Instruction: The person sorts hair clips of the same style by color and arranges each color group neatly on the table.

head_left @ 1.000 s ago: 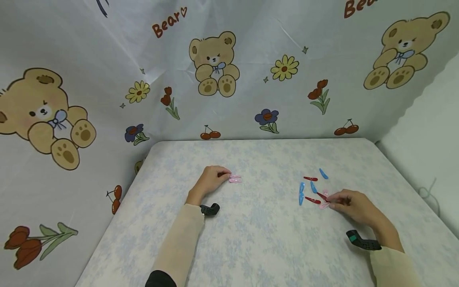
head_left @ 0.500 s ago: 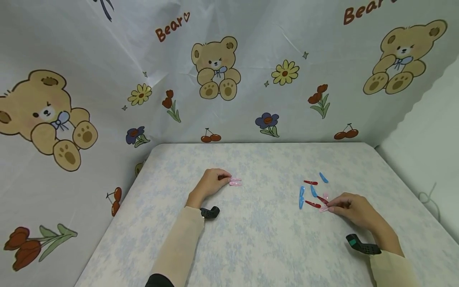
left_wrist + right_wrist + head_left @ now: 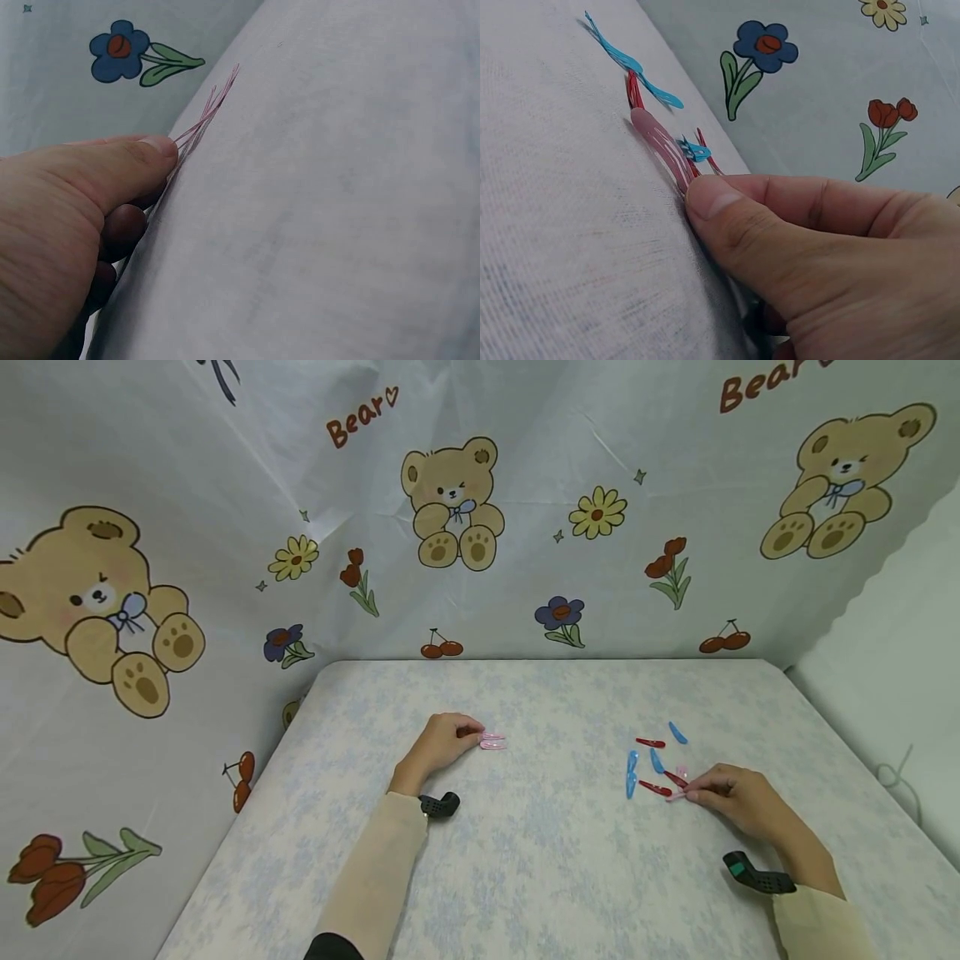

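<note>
My left hand pinches the near end of a pink hair clip between thumb and finger. A second pink clip lies right beside it on the table. On the right, my right hand pinches one end of another pink clip, its broad face turned to the right wrist camera. Past the right fingertips lies a loose group: red clips, blue clips and one more pink clip, partly covered. The fingers behind each thumb are mostly hidden in the wrist views.
The clips lie on a pale, blue-mottled table. A blue clip and a red clip sit at the far side of the right group. Behind the table's back edge hangs a bear-print cloth.
In my right hand, the pink clip has turned from lying flat to nearly edge-on, its free end swinging left. My left hand keeps its place. The head view has tilted up slightly.
</note>
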### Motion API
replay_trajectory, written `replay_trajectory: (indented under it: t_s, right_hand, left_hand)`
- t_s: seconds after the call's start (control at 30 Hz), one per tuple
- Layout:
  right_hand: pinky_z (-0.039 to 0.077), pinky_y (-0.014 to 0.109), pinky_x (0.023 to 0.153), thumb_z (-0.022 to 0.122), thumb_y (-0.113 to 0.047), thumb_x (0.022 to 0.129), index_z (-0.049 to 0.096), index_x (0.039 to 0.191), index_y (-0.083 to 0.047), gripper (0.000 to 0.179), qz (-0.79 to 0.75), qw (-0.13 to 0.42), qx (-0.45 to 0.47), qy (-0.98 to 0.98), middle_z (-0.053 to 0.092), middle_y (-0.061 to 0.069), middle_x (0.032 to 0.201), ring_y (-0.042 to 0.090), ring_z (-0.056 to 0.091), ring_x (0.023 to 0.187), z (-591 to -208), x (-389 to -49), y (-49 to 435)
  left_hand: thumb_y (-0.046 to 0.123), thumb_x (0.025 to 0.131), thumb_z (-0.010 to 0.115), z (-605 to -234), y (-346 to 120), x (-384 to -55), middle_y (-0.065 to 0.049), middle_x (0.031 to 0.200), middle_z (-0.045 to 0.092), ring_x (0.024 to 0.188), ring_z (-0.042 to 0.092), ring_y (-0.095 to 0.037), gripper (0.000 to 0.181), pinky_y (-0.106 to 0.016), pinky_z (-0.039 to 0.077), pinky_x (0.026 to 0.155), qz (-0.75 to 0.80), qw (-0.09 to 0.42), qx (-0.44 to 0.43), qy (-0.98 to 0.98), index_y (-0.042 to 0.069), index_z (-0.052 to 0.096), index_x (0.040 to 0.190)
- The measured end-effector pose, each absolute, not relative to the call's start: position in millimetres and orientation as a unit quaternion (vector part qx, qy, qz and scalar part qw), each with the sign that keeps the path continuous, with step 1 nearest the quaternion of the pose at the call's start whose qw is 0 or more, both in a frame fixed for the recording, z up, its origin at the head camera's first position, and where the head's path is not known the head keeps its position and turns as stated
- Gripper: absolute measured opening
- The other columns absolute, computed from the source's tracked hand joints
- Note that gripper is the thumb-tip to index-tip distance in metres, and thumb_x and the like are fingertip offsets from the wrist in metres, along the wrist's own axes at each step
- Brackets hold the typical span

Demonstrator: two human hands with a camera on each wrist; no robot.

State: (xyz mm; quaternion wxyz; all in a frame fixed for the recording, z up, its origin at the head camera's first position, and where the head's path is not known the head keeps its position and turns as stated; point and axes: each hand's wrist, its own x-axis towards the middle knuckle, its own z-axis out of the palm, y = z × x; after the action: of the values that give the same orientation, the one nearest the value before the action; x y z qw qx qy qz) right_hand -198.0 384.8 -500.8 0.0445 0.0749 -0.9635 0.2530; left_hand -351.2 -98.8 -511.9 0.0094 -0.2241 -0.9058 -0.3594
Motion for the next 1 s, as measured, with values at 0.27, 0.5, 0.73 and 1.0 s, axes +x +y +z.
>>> replay_trajectory:
  t_s: [0.27,0.5,0.73,1.0]
  right_hand:
    - [0.042,0.021,0.066,0.077,-0.027,0.089,0.078,0.096,-0.021,0.009,0.255,0.043,0.067,-0.964,0.069,-0.004,0.092,0.003,0.048,0.076,-504.3,-200.2,384.0]
    - [0.041,0.021,0.066,0.074,-0.032,0.091,0.078,0.098,-0.021,0.014,0.255,0.04,0.057,-0.965,0.068,-0.003,0.094,0.005,0.048,0.077,-501.9,-199.4,380.8]
    - [0.04,0.021,0.065,0.071,-0.03,0.095,0.073,0.1,-0.02,0.012,0.257,0.042,0.047,-0.964,0.066,-0.002,0.093,0.006,0.047,0.077,-499.0,-198.4,381.1]
    - [0.041,0.021,0.064,0.069,-0.028,0.096,0.071,0.102,-0.014,0.016,0.264,0.038,0.037,-0.963,0.063,0.0,0.089,0.008,0.048,0.077,-499.7,-198.4,377.9]
  left_hand:
    - [0.027,0.095,0.071,-511.8,-100.2,-349.9,0.012,0.098,0.072,0.085,0.06,-0.008,0.013,-0.031,0.051,0.081,-0.363,0.006,-0.225,-0.904,0.026,0.078,0.106]
    - [0.025,0.095,0.071,-509.1,-100.3,-349.6,0.01,0.1,0.072,0.085,0.061,-0.008,0.014,-0.032,0.051,0.082,-0.362,0.005,-0.227,-0.904,0.025,0.077,0.107]
    - [0.025,0.095,0.071,-505.8,-98.5,-349.6,0.01,0.101,0.072,0.086,0.061,-0.008,0.014,-0.032,0.052,0.083,-0.36,0.007,-0.225,-0.905,0.025,0.077,0.108]
    - [0.024,0.095,0.071,-504.5,-98.4,-347.3,0.008,0.1,0.072,0.085,0.06,-0.009,0.014,-0.032,0.051,0.083,-0.357,0.0,-0.22,-0.908,0.023,0.078,0.107]
